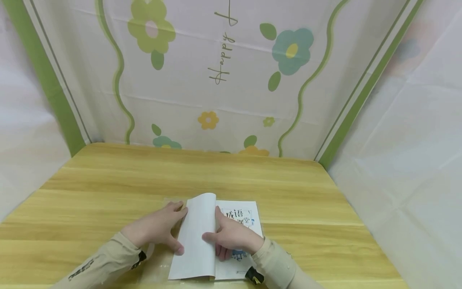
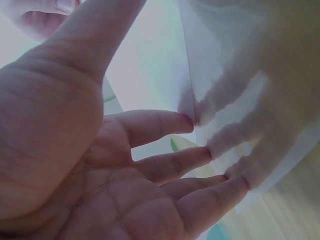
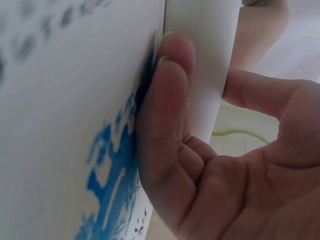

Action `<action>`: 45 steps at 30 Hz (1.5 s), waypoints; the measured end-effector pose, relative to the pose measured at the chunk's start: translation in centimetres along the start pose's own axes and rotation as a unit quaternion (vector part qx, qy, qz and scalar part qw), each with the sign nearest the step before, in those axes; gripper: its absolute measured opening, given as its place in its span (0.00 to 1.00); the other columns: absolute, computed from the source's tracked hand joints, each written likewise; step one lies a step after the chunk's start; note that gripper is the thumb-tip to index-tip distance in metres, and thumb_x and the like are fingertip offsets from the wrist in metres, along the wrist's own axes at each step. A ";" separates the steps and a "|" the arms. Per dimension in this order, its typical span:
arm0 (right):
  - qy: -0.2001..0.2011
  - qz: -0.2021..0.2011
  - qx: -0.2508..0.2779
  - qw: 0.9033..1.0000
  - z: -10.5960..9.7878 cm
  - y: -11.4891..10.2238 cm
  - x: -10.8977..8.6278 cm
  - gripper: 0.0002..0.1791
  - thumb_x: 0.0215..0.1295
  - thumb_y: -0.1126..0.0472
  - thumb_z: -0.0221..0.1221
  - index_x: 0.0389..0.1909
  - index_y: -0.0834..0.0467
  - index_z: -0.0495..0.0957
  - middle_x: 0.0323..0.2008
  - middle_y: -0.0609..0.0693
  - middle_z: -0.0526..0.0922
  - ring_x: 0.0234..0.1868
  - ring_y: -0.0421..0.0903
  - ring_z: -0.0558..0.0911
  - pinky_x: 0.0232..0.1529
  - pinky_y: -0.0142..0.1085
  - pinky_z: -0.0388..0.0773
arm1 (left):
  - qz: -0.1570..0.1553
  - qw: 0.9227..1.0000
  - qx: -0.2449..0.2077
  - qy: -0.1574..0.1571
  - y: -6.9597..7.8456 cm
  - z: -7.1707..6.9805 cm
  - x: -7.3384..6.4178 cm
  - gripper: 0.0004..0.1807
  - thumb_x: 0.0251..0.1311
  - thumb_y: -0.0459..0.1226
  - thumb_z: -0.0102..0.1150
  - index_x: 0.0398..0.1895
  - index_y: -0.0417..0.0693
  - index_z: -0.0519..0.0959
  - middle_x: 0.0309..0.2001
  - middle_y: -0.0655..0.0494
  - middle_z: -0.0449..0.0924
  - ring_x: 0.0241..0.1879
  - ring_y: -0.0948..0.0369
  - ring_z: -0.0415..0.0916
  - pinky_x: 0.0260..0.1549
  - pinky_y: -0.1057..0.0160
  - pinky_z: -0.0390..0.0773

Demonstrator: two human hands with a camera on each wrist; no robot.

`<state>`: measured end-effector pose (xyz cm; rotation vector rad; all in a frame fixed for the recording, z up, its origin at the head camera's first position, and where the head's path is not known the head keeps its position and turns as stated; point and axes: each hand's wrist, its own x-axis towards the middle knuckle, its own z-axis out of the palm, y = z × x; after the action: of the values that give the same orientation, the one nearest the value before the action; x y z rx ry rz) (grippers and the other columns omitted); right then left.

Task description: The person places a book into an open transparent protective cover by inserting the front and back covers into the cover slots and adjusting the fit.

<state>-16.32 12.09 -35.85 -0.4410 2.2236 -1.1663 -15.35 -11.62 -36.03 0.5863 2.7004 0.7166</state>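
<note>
An open book (image 1: 254, 208) lies near the front of the table, its title page printed with dark Chinese characters and a blue drawing (image 3: 112, 175). A blank white leaf (image 1: 196, 241) of it curves over to the left. My right hand (image 1: 234, 236) pinches this leaf by the fold, thumb on its blank face and curled fingers behind it, against the title page. At the leaf's left edge, my left hand (image 1: 159, 225) is spread with thumb apart. In the left wrist view its fingertips (image 2: 187, 122) touch a glossy surface that mirrors them.
Clear plastic film (image 1: 155, 267) spreads on the wooden table (image 1: 325, 241) left of the book and partly under it. A white flower-patterned cloth (image 1: 238, 96) hangs behind the table, with pale cloth at both sides.
</note>
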 end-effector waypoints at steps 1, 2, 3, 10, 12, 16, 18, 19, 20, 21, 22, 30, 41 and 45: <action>-0.001 -0.001 -0.001 1.000 0.0 0.0 0.0 0.54 0.66 0.55 0.63 0.76 0.67 0.33 0.16 0.61 0.80 0.13 0.54 0.80 0.13 0.47 0.78 | -0.001 1.000 -0.001 -0.001 0.0 0.1 0.0 0.63 0.33 0.53 0.81 0.69 0.25 0.60 0.72 0.26 0.48 0.70 0.32 0.45 0.64 0.35 0.56; -0.002 -0.001 -0.004 1.000 0.0 0.0 0.0 0.54 0.66 0.55 0.63 0.76 0.67 0.33 0.15 0.61 0.80 0.13 0.54 0.80 0.13 0.47 0.79 | -0.002 1.000 -0.002 -0.001 0.0 0.1 -0.1 0.63 0.33 0.53 0.81 0.69 0.25 0.60 0.72 0.26 0.48 0.70 0.32 0.45 0.64 0.35 0.56; -0.003 0.000 -0.006 1.000 0.1 0.0 0.0 0.54 0.66 0.56 0.63 0.76 0.68 0.33 0.15 0.61 0.80 0.13 0.54 0.80 0.13 0.47 0.79 | -0.002 1.000 -0.004 -0.001 0.0 0.1 -0.1 0.63 0.33 0.53 0.81 0.69 0.25 0.60 0.72 0.26 0.48 0.70 0.32 0.45 0.64 0.35 0.55; -0.010 -0.011 -0.016 1.000 0.1 0.0 0.2 0.54 0.66 0.57 0.63 0.76 0.69 0.33 0.14 0.62 0.79 0.11 0.52 0.79 0.12 0.47 0.78 | 0.008 1.000 0.001 0.004 0.2 0.2 -0.1 0.63 0.33 0.52 0.81 0.68 0.24 0.60 0.70 0.24 0.48 0.69 0.30 0.45 0.64 0.35 0.54; -0.014 -0.013 -0.018 1.000 0.0 0.1 0.3 0.54 0.66 0.57 0.62 0.75 0.69 0.33 0.14 0.61 0.79 0.11 0.51 0.78 0.11 0.46 0.78 | 0.008 1.000 0.002 0.004 0.2 0.2 -0.1 0.63 0.32 0.52 0.81 0.68 0.24 0.60 0.70 0.24 0.48 0.69 0.30 0.45 0.64 0.35 0.54; -0.023 -0.012 -0.023 0.999 -0.2 0.0 0.4 0.55 0.66 0.57 0.63 0.75 0.68 0.31 0.13 0.61 0.79 0.09 0.49 0.77 0.09 0.43 0.76 | 0.009 1.000 -0.001 0.004 0.2 0.2 -0.1 0.64 0.33 0.52 0.82 0.69 0.24 0.59 0.70 0.24 0.49 0.69 0.31 0.46 0.64 0.35 0.55; -0.027 -0.011 -0.029 0.999 -0.2 0.0 0.5 0.55 0.66 0.56 0.63 0.75 0.68 0.31 0.12 0.60 0.79 0.09 0.48 0.76 0.09 0.42 0.75 | 0.010 1.000 -0.003 0.003 0.2 0.1 -0.1 0.64 0.33 0.52 0.81 0.69 0.24 0.59 0.70 0.24 0.49 0.70 0.31 0.46 0.64 0.36 0.56; -0.028 -0.011 -0.031 0.999 -0.2 -0.1 0.5 0.55 0.66 0.56 0.63 0.75 0.68 0.31 0.12 0.60 0.79 0.08 0.48 0.76 0.08 0.42 0.75 | 0.010 1.000 -0.004 0.002 0.2 0.1 0.0 0.64 0.34 0.52 0.82 0.69 0.24 0.59 0.70 0.25 0.50 0.70 0.32 0.46 0.64 0.36 0.56; -0.029 -0.010 -0.034 0.999 -0.2 -0.1 0.5 0.55 0.66 0.56 0.63 0.75 0.68 0.31 0.12 0.60 0.79 0.08 0.47 0.76 0.08 0.41 0.75 | 0.010 1.000 -0.005 0.001 0.2 0.1 0.0 0.64 0.34 0.52 0.82 0.69 0.24 0.59 0.70 0.25 0.50 0.70 0.32 0.46 0.64 0.36 0.56; -0.029 -0.009 -0.037 0.999 -0.2 -0.2 0.5 0.55 0.66 0.56 0.63 0.75 0.68 0.31 0.12 0.60 0.79 0.08 0.47 0.76 0.08 0.41 0.75 | 0.010 1.000 -0.005 0.001 0.2 0.1 0.0 0.63 0.34 0.52 0.82 0.69 0.24 0.59 0.70 0.25 0.50 0.70 0.32 0.47 0.64 0.37 0.56; -0.028 -0.008 -0.040 0.999 -0.2 -0.3 0.5 0.55 0.66 0.55 0.63 0.75 0.68 0.32 0.12 0.60 0.79 0.08 0.47 0.76 0.08 0.41 0.75 | 0.010 1.000 -0.006 0.000 0.2 0.0 0.1 0.63 0.34 0.52 0.82 0.69 0.23 0.59 0.70 0.25 0.50 0.70 0.32 0.47 0.64 0.37 0.57; -0.047 -0.004 -0.027 0.999 -0.7 -0.2 0.7 0.56 0.66 0.52 0.64 0.76 0.66 0.32 0.16 0.61 0.81 0.13 0.51 0.79 0.13 0.44 0.78 | 0.006 1.000 -0.009 -0.002 0.2 -0.2 0.0 0.63 0.33 0.51 0.82 0.68 0.24 0.60 0.70 0.25 0.51 0.69 0.32 0.48 0.64 0.36 0.57; -0.079 -0.003 -0.019 0.997 -1.5 0.0 1.0 0.56 0.66 0.54 0.63 0.76 0.68 0.32 0.21 0.61 0.83 0.17 0.55 0.82 0.18 0.44 0.81 | 0.005 1.000 -0.011 0.001 0.1 0.1 0.0 0.63 0.33 0.51 0.82 0.69 0.24 0.60 0.70 0.25 0.51 0.69 0.33 0.48 0.64 0.37 0.57; -0.074 -0.003 -0.023 0.997 -1.4 -0.1 1.1 0.55 0.66 0.53 0.64 0.76 0.68 0.33 0.20 0.61 0.83 0.17 0.55 0.82 0.18 0.44 0.81 | 0.003 1.000 -0.007 0.002 0.0 0.1 0.1 0.63 0.33 0.52 0.82 0.69 0.25 0.60 0.70 0.26 0.52 0.70 0.33 0.48 0.64 0.37 0.58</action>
<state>-18.10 12.37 -35.53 -0.5355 2.1257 -1.0523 -15.37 -11.52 -36.11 0.5912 2.6964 0.7400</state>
